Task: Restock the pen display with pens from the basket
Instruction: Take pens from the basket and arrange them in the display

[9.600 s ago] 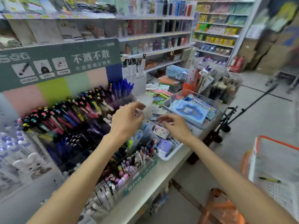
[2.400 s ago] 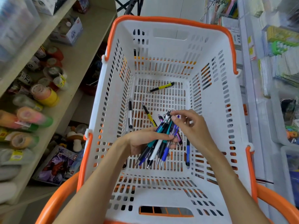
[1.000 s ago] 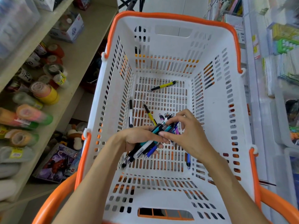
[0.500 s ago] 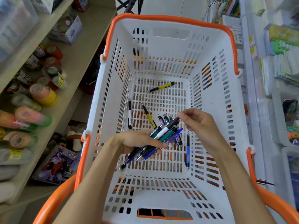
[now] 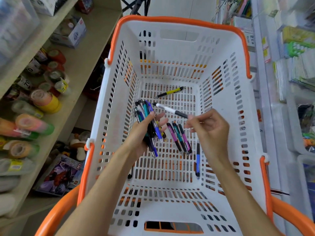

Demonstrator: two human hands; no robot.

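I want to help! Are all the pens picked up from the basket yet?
Not yet. The left hand grips a bundle of pens, and the right hand pinches a white pen. The basket still holds a yellow pen, a blue pen and others.

Two forearms entered from the lower edge, both bare to the frame's limit; no sleeve was in view. Left hand [image 5: 142, 133] and right hand [image 5: 208, 129] were ungloved. Fingernails were short and unpainted where visible.
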